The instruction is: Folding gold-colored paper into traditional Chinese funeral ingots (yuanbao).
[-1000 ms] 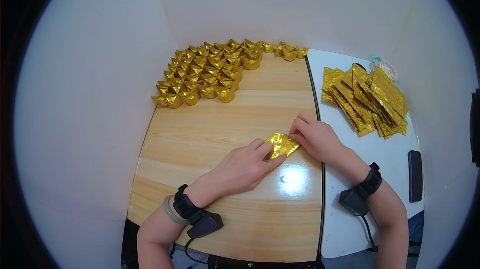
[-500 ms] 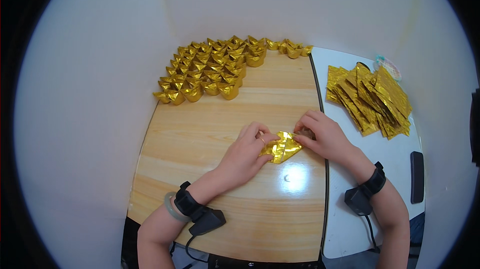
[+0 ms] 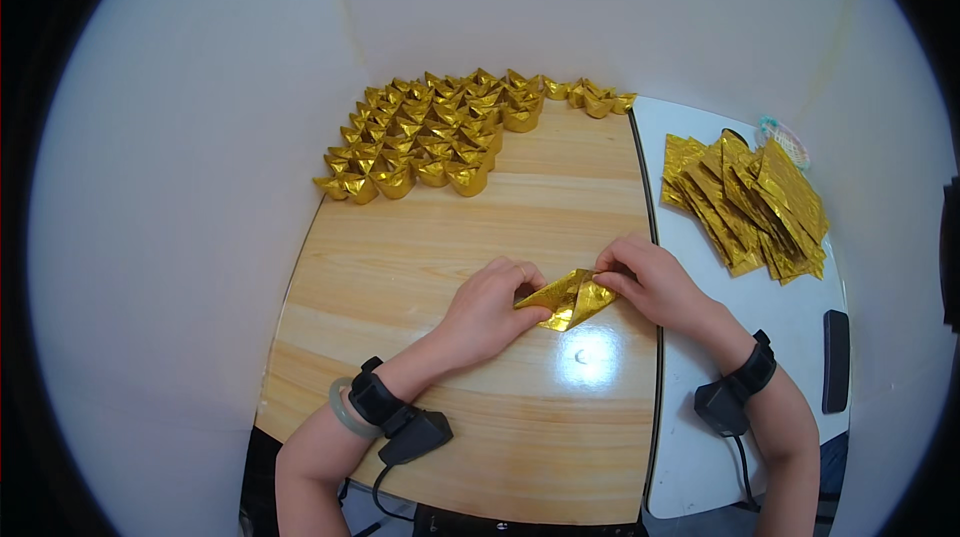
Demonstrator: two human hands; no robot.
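Observation:
Between my two hands is a shiny gold foil paper [image 3: 572, 301], folded into a slanted, pointed shape, just above the wood-grain table. My left hand [image 3: 492, 305] pinches its left end, thumb in front and fingers behind. At the upper right end, the thumb and fingers of my right hand [image 3: 645, 279] grip the foil paper; some fingertips are hidden behind it. Rows of finished-looking gold paper ingots [image 3: 420, 132] stand at the far left of the table. A fanned pile of flat gold foil papers [image 3: 745, 202] lies to the right.
The wood-grain table [image 3: 400, 247] meets a white table [image 3: 700, 482] along a dark seam. On the white one lie a dark oblong object [image 3: 835, 362] and a pale woven item [image 3: 785, 140] behind the pile. White walls enclose the far and side edges. Black devices with cables are strapped to my wrists.
The foil paper has gone from a flatter piece with a visible crease to a more tilted, pointed fold. My left fingers have drawn back from its top to its left end.

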